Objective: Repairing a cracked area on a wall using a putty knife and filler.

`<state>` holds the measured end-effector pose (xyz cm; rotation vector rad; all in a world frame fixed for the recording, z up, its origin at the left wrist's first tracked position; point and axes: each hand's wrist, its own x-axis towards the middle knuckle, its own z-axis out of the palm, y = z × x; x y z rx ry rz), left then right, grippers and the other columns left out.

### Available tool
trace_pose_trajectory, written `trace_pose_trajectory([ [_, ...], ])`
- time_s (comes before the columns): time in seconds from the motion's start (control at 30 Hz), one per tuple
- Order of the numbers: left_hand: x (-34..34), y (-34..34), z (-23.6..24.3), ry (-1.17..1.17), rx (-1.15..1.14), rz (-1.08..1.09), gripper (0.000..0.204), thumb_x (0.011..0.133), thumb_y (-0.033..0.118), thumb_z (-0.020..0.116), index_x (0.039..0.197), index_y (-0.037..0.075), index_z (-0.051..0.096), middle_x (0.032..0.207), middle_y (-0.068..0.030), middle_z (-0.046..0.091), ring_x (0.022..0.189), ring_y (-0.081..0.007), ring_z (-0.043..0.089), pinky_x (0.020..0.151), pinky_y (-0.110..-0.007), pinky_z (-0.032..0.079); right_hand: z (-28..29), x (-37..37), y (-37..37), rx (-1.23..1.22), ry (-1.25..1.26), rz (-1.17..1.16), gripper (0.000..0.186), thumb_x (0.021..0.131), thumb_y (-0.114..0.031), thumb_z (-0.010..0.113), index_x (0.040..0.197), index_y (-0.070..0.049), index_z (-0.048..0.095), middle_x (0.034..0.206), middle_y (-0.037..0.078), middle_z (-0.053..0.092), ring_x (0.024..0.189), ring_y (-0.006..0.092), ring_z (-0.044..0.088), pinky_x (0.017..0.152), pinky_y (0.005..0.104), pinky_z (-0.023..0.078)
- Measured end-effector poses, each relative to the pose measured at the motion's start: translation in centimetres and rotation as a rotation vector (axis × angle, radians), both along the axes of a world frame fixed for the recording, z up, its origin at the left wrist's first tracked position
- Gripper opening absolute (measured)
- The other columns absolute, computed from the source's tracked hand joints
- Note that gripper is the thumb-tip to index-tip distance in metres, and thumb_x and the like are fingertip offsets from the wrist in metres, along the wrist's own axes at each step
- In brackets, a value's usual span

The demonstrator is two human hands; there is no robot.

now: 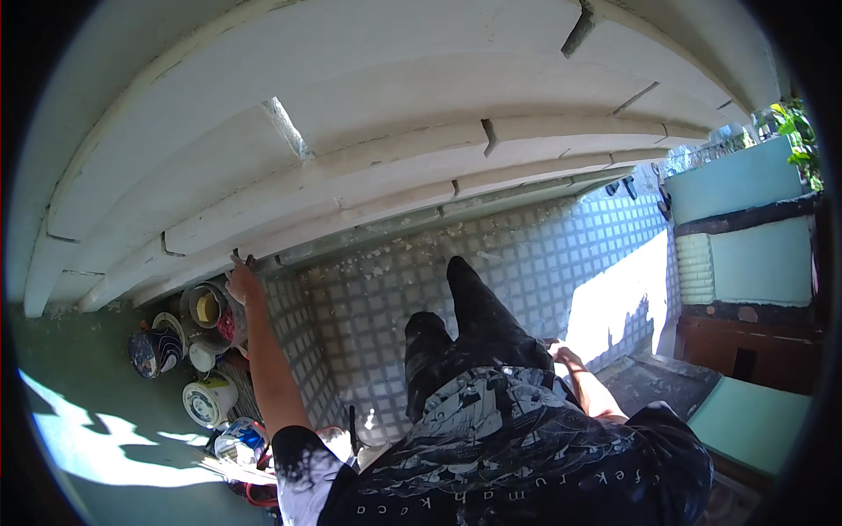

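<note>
My left arm stretches forward, and my left hand (241, 282) is at the lower edge of the pale ledged wall (368, 195), just above a cluster of buckets. Its fingers look closed around a small dark thing, too small to make out. My right hand (563, 352) is low beside my right thigh, near a dark flat surface. Its fingers are partly hidden and too small to read. Dark notches cut through the wall's long stepped ledges.
Left of my arm stand a grey bucket (190, 302) with a yellow sponge-like block (207, 308), a white tub (207, 403) and a dark paint-stained container (151, 352). Pale crumbs lie on the checkered tile floor (368, 324). Pale green low walls (737, 184) stand at right.
</note>
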<state>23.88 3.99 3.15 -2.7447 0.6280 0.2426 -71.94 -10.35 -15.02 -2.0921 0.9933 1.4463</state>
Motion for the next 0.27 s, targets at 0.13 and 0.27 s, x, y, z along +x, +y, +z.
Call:
trace_pose_trajectory([
  [0.13, 1.3, 3.4, -0.3, -0.327, -0.178, -0.043, 0.063, 0.09, 0.017, 0.058, 0.145, 0.005, 0.029, 0.149, -0.0106, 0.035, 0.133, -0.0297, 0.04, 0.096, -0.04, 0.047, 12.0, 16.0, -0.6, -0.036, -0.48, -0.538, 0.048, 0.085, -0.017, 0.056, 0.133, -0.014, 0.053, 0.12, 0.008, 0.065, 0.105, 0.0184, 0.064, 0.087, 0.0269, 0.051],
  [0.27, 0.7, 4.1, -1.9, 0.316, -0.661, 0.177, 0.096, 0.078, 0.021, 0.071, 0.151, 0.01, 0.011, 0.159, -0.011, 0.0, 0.137, -0.03, 0.036, 0.101, -0.048, 0.044, 9.8, 13.9, -1.8, 0.42, -0.681, -1.224, 0.078, 0.082, -0.024, 0.07, 0.149, -0.019, 0.029, 0.151, 0.016, 0.032, 0.133, 0.0291, 0.041, 0.099, 0.0371, 0.046],
])
